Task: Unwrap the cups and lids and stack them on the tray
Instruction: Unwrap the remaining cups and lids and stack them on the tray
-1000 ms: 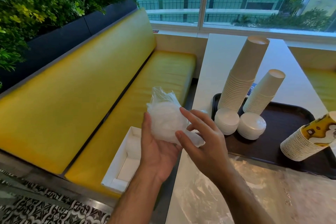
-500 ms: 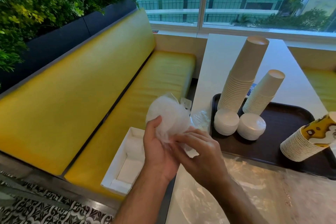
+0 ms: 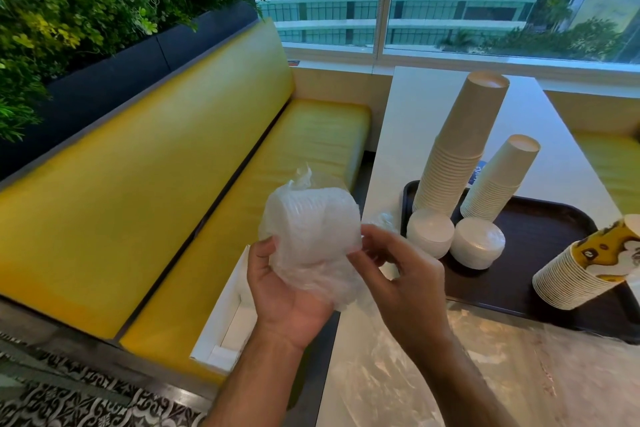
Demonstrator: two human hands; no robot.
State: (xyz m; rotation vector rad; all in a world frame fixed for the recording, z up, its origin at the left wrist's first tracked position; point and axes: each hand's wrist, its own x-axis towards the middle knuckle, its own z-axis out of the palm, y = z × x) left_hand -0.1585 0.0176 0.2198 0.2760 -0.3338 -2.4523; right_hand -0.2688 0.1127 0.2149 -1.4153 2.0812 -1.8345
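Left hand (image 3: 287, 291) cradles the wrapped lids (image 3: 308, 229); right hand (image 3: 398, 274) pinches the wrap. No writing reads clearly on the printed cups (image 3: 585, 270) to its right.

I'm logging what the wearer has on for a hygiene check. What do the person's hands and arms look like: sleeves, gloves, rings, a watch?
Both are bare. The left hand and right hand wear no gloves, and no ring shows on the visible fingers. Both forearms are uncovered down to the frame's lower edge: no sleeve, watch or wristband is in view. Anything worn above that cannot be seen.
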